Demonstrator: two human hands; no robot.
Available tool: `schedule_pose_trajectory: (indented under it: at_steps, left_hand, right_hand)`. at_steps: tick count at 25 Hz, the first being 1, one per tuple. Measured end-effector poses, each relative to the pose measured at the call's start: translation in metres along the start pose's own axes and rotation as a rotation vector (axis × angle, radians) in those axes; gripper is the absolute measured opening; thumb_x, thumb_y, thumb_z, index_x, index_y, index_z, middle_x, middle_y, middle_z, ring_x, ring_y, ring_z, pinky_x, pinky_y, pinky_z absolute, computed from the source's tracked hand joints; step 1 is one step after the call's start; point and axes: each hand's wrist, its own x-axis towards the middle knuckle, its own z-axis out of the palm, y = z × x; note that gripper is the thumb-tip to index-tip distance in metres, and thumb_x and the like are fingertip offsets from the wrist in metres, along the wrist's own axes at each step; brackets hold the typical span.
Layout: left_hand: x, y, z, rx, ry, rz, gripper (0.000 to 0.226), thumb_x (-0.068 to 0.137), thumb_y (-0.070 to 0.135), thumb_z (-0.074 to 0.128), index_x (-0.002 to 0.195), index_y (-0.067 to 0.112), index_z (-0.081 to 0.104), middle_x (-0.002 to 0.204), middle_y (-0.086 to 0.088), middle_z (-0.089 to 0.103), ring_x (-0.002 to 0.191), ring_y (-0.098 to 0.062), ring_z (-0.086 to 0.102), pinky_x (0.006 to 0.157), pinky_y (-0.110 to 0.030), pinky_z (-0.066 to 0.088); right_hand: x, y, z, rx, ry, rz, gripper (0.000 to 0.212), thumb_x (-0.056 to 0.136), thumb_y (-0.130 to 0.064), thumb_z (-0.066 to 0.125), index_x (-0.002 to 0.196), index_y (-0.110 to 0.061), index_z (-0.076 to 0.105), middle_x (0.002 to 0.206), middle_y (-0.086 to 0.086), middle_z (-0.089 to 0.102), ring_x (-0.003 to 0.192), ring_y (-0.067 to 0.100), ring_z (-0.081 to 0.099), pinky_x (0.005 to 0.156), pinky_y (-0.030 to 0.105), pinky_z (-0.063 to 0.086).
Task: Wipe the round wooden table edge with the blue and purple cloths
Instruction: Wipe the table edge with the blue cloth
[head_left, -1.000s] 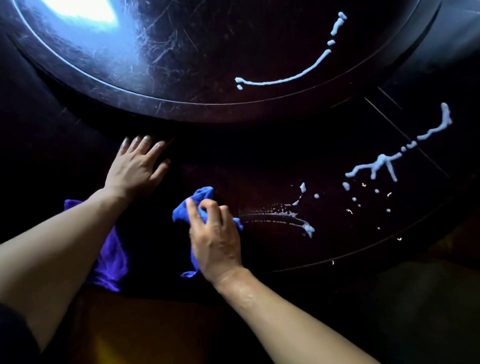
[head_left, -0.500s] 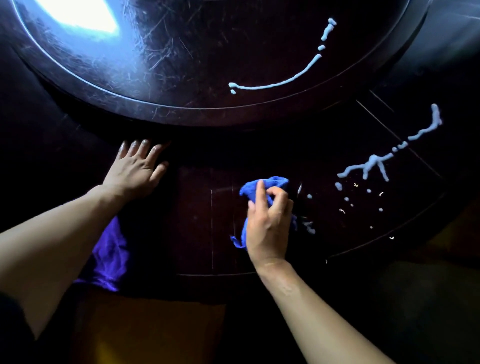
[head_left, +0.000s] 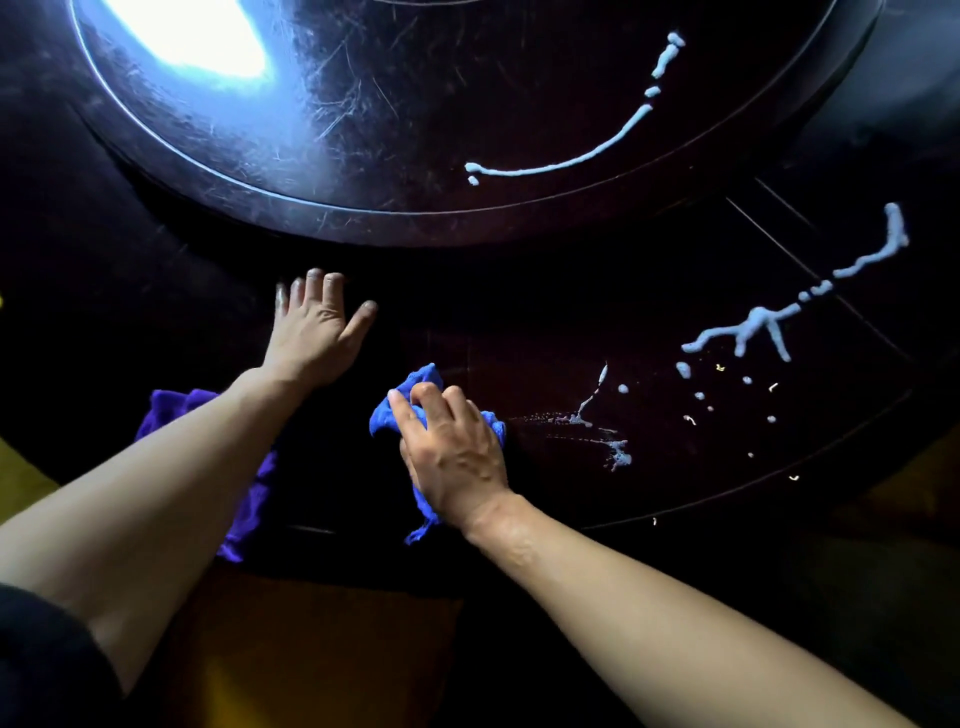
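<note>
The dark round wooden table (head_left: 519, 322) fills the view, with its near rim (head_left: 727, 512) curving below my hands. My right hand (head_left: 454, 452) grips a bunched blue cloth (head_left: 410, 400) pressed on the outer ring of the table. My left hand (head_left: 317, 332) rests flat on the table, fingers straight, left of the blue cloth. A purple cloth (head_left: 249, 488) lies draped over the table edge under my left forearm, partly hidden by it. A smeared streak of white foam (head_left: 597, 426) lies just right of the blue cloth.
A raised glossy turntable (head_left: 415, 104) takes up the table's centre and carries a curved line of white foam (head_left: 571, 161). A second foam trail with drops (head_left: 769, 322) runs across the outer ring at the right. Yellowish floor (head_left: 311, 649) shows below the rim.
My right hand swept the blue cloth right over the foam streak, then back left, leaving the foam smeared. My left hand stayed flat on the table.
</note>
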Motion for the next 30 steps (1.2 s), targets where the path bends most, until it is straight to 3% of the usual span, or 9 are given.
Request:
schedule_pose_trajectory:
  at_steps: [4, 9, 13, 15, 17, 19, 22, 26, 30]
  left_hand:
    - [0.0, -0.002, 0.0, -0.059, 0.034, 0.003, 0.076, 0.087, 0.066, 0.025, 0.129, 0.006, 0.049, 0.13, -0.021, 0.048, 0.13, -0.04, 0.042, 0.121, -0.056, 0.016]
    - [-0.002, 0.003, 0.001, -0.047, 0.035, -0.019, 0.067, 0.094, 0.061, 0.032, 0.131, 0.006, 0.047, 0.134, -0.02, 0.049, 0.134, -0.041, 0.039, 0.122, -0.056, 0.013]
    - [-0.003, 0.018, 0.0, -0.034, 0.029, -0.078, 0.059, 0.101, 0.053, 0.036, 0.132, 0.004, 0.046, 0.137, -0.023, 0.048, 0.136, -0.043, 0.038, 0.121, -0.057, 0.014]
    - [-0.006, 0.026, 0.0, -0.039, 0.049, -0.097, 0.06, 0.101, 0.053, 0.033, 0.127, 0.001, 0.049, 0.132, -0.026, 0.05, 0.131, -0.045, 0.041, 0.119, -0.058, 0.02]
    - [-0.014, 0.036, 0.0, -0.077, 0.104, -0.074, 0.063, 0.099, 0.052, 0.029, 0.119, -0.002, 0.054, 0.125, -0.03, 0.053, 0.123, -0.047, 0.046, 0.114, -0.057, 0.029]
    - [-0.026, 0.049, 0.005, -0.124, 0.191, 0.029, 0.058, 0.099, 0.045, 0.032, 0.119, -0.004, 0.058, 0.123, -0.03, 0.056, 0.118, -0.046, 0.051, 0.11, -0.054, 0.036]
    - [-0.039, 0.08, 0.019, -0.167, 0.233, 0.31, 0.044, 0.101, 0.032, 0.043, 0.125, 0.0, 0.062, 0.128, -0.022, 0.061, 0.12, -0.04, 0.055, 0.109, -0.048, 0.041]
    - [-0.027, 0.15, 0.027, -0.212, 0.118, 0.505, 0.044, 0.102, 0.033, 0.042, 0.133, 0.008, 0.06, 0.14, -0.015, 0.058, 0.129, -0.038, 0.052, 0.112, -0.049, 0.04]
    - [0.006, 0.223, 0.024, -0.254, 0.045, 0.589, 0.045, 0.103, 0.034, 0.039, 0.138, 0.012, 0.057, 0.145, -0.01, 0.055, 0.131, -0.031, 0.053, 0.108, -0.046, 0.045]
  right_hand:
    - [0.016, 0.009, 0.001, 0.01, 0.019, 0.144, 0.042, 0.083, -0.018, 0.066, 0.125, -0.018, 0.065, 0.104, 0.006, 0.062, 0.082, 0.027, 0.054, 0.07, 0.04, 0.051]
    - [0.018, 0.085, -0.023, -0.051, 0.201, 0.492, 0.04, 0.082, -0.009, 0.067, 0.121, -0.014, 0.068, 0.097, 0.008, 0.058, 0.08, 0.03, 0.054, 0.071, 0.04, 0.05]
    - [-0.002, 0.102, -0.037, -0.065, 0.177, 0.557, 0.042, 0.089, -0.007, 0.063, 0.131, -0.007, 0.061, 0.104, 0.011, 0.054, 0.089, 0.028, 0.053, 0.074, 0.04, 0.055]
    - [0.0, 0.096, -0.041, 0.007, 0.188, 0.584, 0.043, 0.089, -0.005, 0.063, 0.131, -0.006, 0.061, 0.105, 0.011, 0.053, 0.091, 0.027, 0.053, 0.071, 0.039, 0.055]
    - [0.001, 0.089, -0.052, 0.159, 0.222, 0.57, 0.042, 0.089, -0.005, 0.061, 0.131, -0.006, 0.062, 0.107, 0.011, 0.052, 0.095, 0.025, 0.053, 0.08, 0.034, 0.052]
    - [-0.004, 0.083, -0.067, 0.362, 0.219, 0.521, 0.041, 0.091, -0.013, 0.055, 0.132, -0.009, 0.061, 0.11, 0.007, 0.049, 0.098, 0.02, 0.052, 0.091, 0.028, 0.047]
    - [-0.007, 0.09, -0.091, 0.572, 0.222, 0.614, 0.035, 0.096, -0.018, 0.06, 0.13, -0.013, 0.063, 0.109, 0.0, 0.049, 0.093, 0.011, 0.052, 0.086, 0.013, 0.043]
    - [-0.003, 0.136, -0.121, 0.606, 0.282, 0.732, 0.033, 0.097, -0.025, 0.062, 0.128, -0.014, 0.065, 0.107, -0.003, 0.05, 0.093, 0.004, 0.052, 0.083, 0.004, 0.038]
    - [0.0, 0.186, -0.14, 0.546, 0.306, 0.68, 0.033, 0.096, -0.02, 0.063, 0.129, -0.013, 0.064, 0.109, 0.0, 0.05, 0.096, 0.002, 0.052, 0.086, 0.004, 0.038]
